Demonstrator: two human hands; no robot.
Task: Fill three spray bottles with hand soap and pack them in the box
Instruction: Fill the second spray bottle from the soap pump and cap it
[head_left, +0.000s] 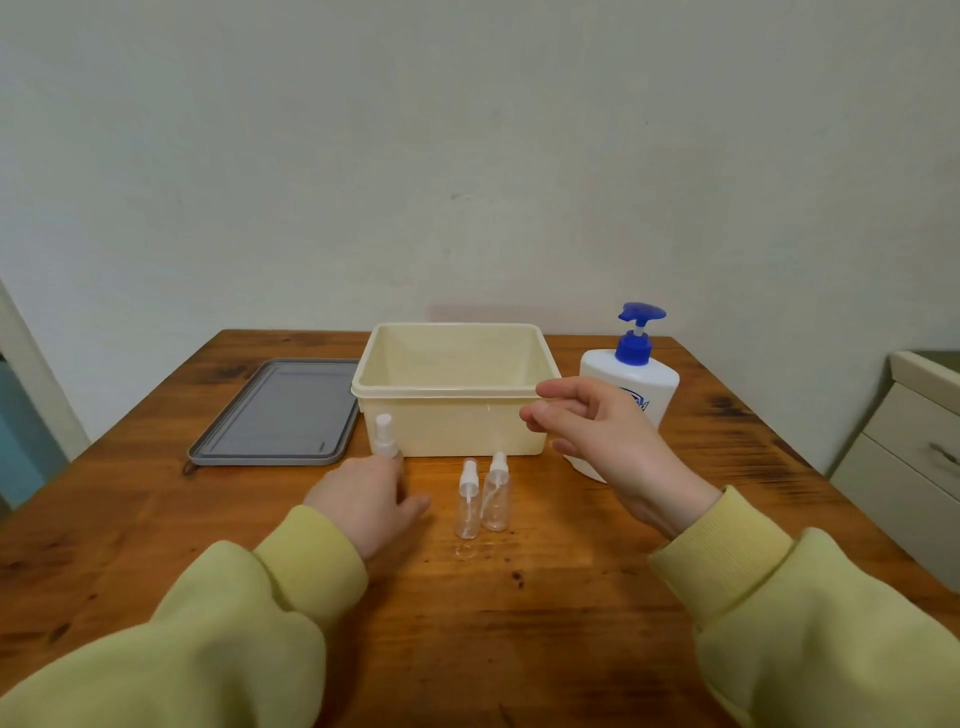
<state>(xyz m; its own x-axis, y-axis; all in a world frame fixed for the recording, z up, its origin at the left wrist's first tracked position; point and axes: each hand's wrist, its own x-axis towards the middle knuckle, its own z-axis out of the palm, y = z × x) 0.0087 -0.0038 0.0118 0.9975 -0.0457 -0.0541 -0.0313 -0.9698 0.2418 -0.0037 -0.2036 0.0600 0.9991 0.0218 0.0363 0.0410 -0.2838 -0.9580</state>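
A cream plastic box (452, 392) stands open at the middle of the wooden table. Two small clear spray bottles, one (468, 500) beside the other (497, 493), stand upright in front of it. My left hand (369, 501) grips a third spray bottle (385, 437) at the box's front left corner; only its white top shows above my fingers. My right hand (597, 431) hovers with relaxed fingers, holding nothing, in front of the box's right corner. Behind it stands a white hand soap bottle (631, 384) with a blue pump.
A grey lid (280, 415) lies flat to the left of the box. A cream drawer unit (909, 457) stands off the table's right edge. A wall runs close behind the table.
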